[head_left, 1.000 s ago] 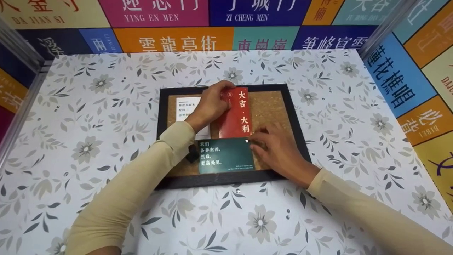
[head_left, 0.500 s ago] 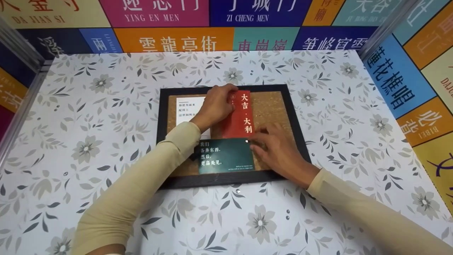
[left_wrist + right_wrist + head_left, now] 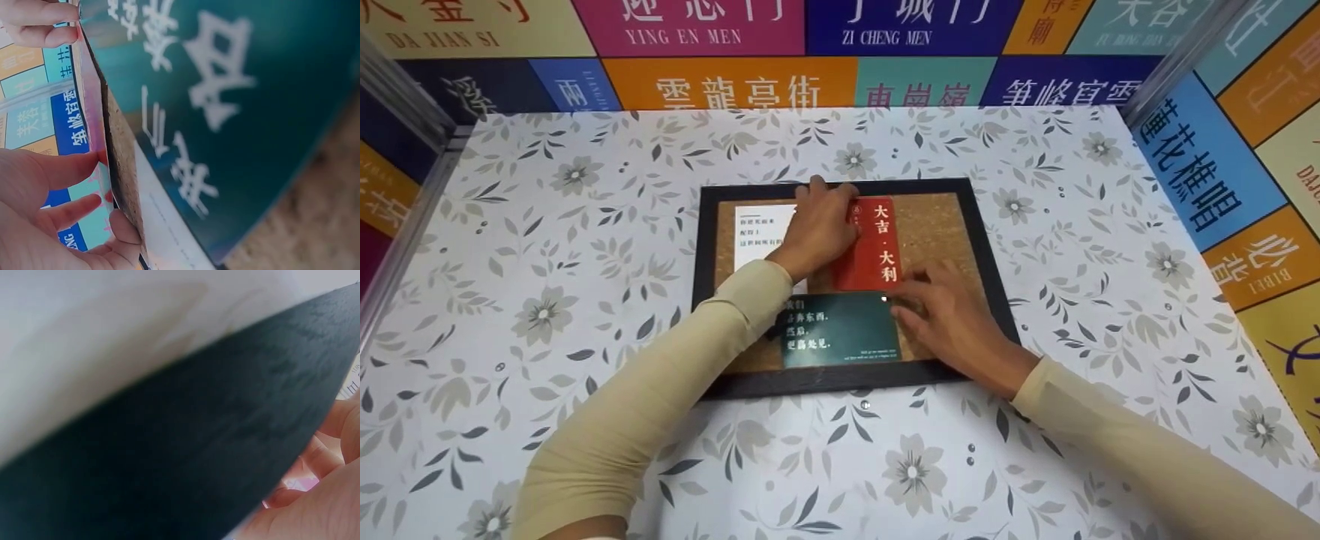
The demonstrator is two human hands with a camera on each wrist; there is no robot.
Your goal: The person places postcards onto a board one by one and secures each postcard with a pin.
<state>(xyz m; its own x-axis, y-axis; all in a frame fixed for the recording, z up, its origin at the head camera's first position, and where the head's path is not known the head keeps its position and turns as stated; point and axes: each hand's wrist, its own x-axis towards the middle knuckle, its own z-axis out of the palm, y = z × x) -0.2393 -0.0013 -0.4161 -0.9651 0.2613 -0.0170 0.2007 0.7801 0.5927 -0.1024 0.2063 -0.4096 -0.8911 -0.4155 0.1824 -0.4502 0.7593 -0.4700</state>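
A cork board [image 3: 934,229] in a black frame [image 3: 840,379] lies on the table. My left hand [image 3: 821,229] pinches the red card [image 3: 874,259] by its upper left part, thumb and fingers at its edge in the left wrist view. Directly below, the green card [image 3: 847,330] lies with its top edge against the red card's bottom edge. At the green card's upper right corner, my right hand [image 3: 952,322] holds thumb and forefinger tips around a small shiny pushpin [image 3: 884,298]. A white card [image 3: 757,225] lies at left, partly hidden behind my left hand.
The table [image 3: 607,180] has a white cover with printed grey flowers and leaves. Colourful panels [image 3: 735,86] with large lettering rise along its back and sides. In the right wrist view the dark frame edge [image 3: 197,422] hides most of the work.
My left hand has slid the red card slightly right and toward me, its bottom edge now at the green card. The right hand, pin and green card have stayed put.
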